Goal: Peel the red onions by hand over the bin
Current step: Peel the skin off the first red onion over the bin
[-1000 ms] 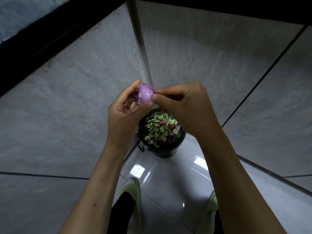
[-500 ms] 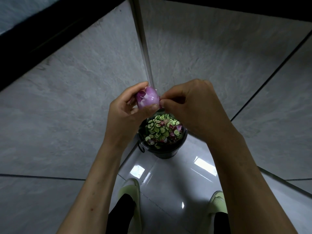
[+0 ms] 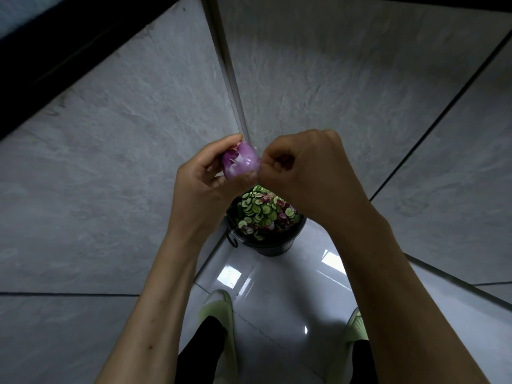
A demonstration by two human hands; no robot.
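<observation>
The red onion (image 3: 240, 162) is held in the air above the bin (image 3: 273, 246), slightly toward the corner of the walls, so loosened skin should drop into it. Its visible face is glossy pale purple, with a darker, ragged flap of skin near the upper left; that suggests most of the outer layer is off on this side. It looks small, light and firm, and the bared flesh is probably slick, so a cupped hold around its body is safer than a fingertip hold. The papery skin is thin and tears easily; the best place to take it is at a lifted edge, pulling along the curve instead of straight out.

The left hand (image 3: 203, 187) cups the onion from below and behind, fingers curled over its far side and the thumb under it. The right hand (image 3: 302, 173) is bunched, its thumb and forefinger closed at the onion's right edge; it seems to be pinching a strip of skin there, though the strip itself is too small to make out.

The bin is a dark round bucket standing on the shiny floor tiles (image 3: 282, 295), heaped with green sliced rounds and purple scraps (image 3: 261, 210). Pale green shoes (image 3: 220, 314) stand just short of it, and grey tiled walls (image 3: 124, 162) meet behind.
</observation>
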